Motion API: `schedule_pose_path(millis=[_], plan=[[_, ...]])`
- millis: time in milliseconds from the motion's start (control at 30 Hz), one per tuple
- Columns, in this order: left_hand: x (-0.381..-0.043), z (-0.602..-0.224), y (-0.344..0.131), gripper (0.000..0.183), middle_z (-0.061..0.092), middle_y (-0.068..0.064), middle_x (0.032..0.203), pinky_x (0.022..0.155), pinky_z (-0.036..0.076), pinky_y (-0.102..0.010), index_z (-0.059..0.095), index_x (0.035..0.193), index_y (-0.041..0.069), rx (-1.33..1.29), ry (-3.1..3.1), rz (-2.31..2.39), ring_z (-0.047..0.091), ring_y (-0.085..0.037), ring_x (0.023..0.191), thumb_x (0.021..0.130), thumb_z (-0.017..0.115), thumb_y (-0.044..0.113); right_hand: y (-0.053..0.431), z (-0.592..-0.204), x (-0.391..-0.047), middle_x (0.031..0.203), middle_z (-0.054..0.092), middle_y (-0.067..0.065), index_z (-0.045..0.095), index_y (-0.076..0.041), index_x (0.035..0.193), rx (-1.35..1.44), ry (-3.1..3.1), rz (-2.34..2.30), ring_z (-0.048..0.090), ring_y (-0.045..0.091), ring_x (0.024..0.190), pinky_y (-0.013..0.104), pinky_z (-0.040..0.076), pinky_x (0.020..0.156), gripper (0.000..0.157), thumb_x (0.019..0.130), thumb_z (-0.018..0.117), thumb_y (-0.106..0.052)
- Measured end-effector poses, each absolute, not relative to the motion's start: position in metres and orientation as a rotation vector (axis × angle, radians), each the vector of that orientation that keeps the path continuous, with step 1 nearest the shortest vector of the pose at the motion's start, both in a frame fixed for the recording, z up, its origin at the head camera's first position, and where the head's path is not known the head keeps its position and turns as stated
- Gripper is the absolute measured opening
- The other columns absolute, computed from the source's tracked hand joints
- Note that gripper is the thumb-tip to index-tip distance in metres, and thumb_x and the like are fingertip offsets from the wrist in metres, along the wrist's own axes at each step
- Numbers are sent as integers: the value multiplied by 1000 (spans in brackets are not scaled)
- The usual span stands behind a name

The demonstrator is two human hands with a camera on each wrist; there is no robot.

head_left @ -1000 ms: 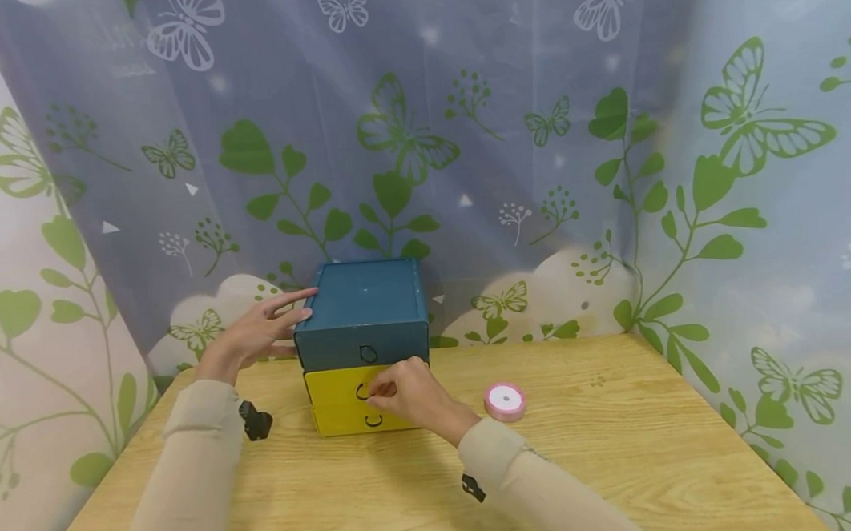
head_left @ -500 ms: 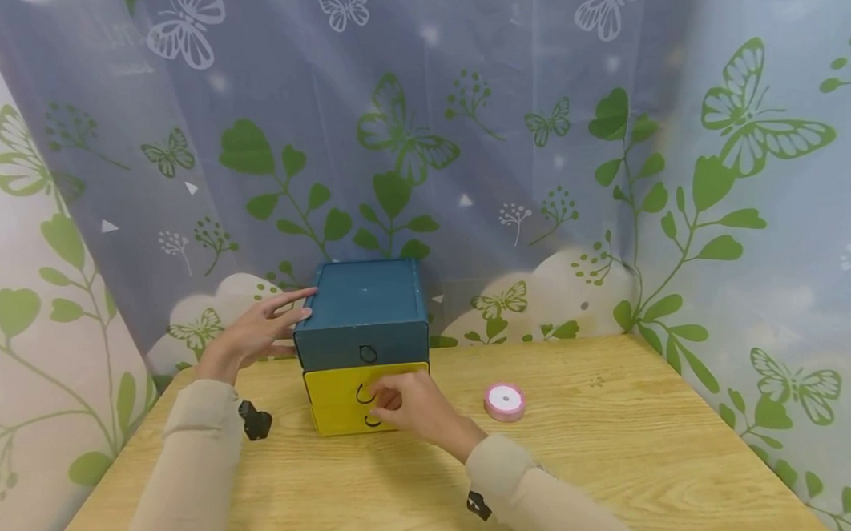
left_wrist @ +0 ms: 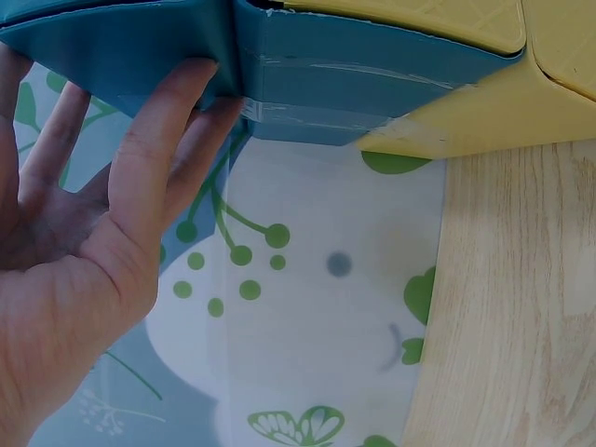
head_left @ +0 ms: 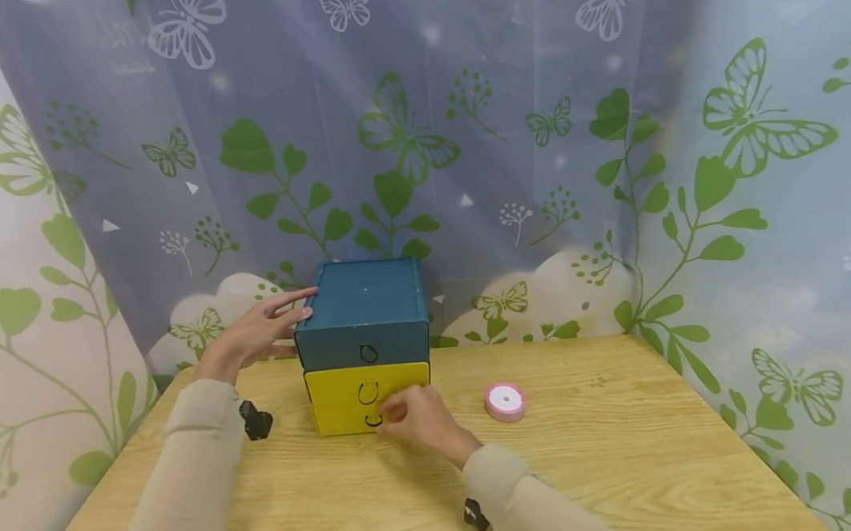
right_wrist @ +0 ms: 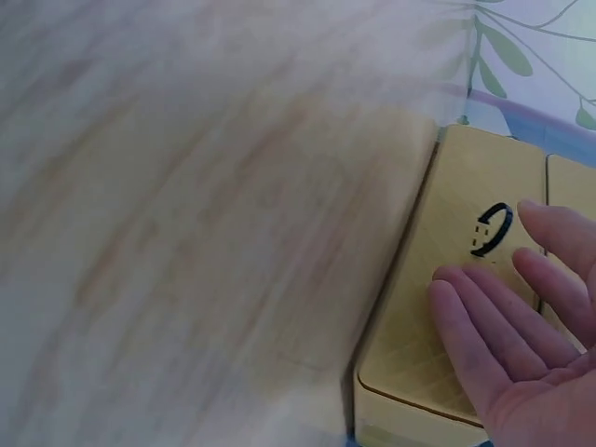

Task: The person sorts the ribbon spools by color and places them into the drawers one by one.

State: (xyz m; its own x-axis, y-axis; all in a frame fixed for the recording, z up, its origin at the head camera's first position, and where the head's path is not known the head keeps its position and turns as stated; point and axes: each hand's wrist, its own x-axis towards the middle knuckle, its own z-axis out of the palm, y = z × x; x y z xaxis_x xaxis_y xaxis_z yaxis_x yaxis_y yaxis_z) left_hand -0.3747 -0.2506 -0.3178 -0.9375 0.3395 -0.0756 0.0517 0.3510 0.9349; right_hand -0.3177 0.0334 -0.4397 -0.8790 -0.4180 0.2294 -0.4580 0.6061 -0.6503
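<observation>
A blue drawer box (head_left: 365,293) stands on the table with two yellow drawer fronts (head_left: 334,385) below its blue front. Each front carries a black loop handle, the lowest loop (head_left: 374,424) being closest to my right hand (head_left: 425,418). Seen from the right wrist, the thumb and index tips are close beside the black loop (right_wrist: 509,223), with the fingers loosely bent and nothing between them. My left hand (head_left: 256,332) rests on the box's left side and top edge, fingers spread. In the left wrist view, its fingertips (left_wrist: 200,70) touch the blue wall.
To the right of the box lies a pink-rimmed roll of ribbon (head_left: 506,402) on the wooden table (head_left: 608,448). A curtain (head_left: 506,157) with butterflies and leaves hangs right behind the box. Black wrist cameras sit under both sleeves.
My right hand has moved down from the upper yellow drawer's loop, leaving that loop free, to the lower one. The left hand keeps its place on the box.
</observation>
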Motion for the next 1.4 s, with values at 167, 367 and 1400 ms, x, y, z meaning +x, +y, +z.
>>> schedule_pose_path(millis=[167,367,1400], plan=[[-375,-318,-250,66,4,-6,162,105,42,-55,30,147,41,347,2368,1609,22,-46,142,89,59,52,31,-446,-320,90,75,2,76,-11,100,762,-2774,1158,66,3,74,15,53,65,26,77,80,-21],[-377,-320,-250,66,4,-6,162,105,43,-55,30,147,42,354,2375,1607,24,-46,141,89,58,52,29,-448,-322,88,76,0,77,-10,98,785,-2769,1179,67,2,73,14,53,62,21,79,78,-19],[-374,-318,-250,65,5,-7,162,108,36,-59,29,147,42,344,2381,1601,21,-47,142,89,58,51,23,-451,-317,79,76,-4,80,-15,85,852,-2723,1018,62,-4,65,10,48,57,7,79,78,-19]])
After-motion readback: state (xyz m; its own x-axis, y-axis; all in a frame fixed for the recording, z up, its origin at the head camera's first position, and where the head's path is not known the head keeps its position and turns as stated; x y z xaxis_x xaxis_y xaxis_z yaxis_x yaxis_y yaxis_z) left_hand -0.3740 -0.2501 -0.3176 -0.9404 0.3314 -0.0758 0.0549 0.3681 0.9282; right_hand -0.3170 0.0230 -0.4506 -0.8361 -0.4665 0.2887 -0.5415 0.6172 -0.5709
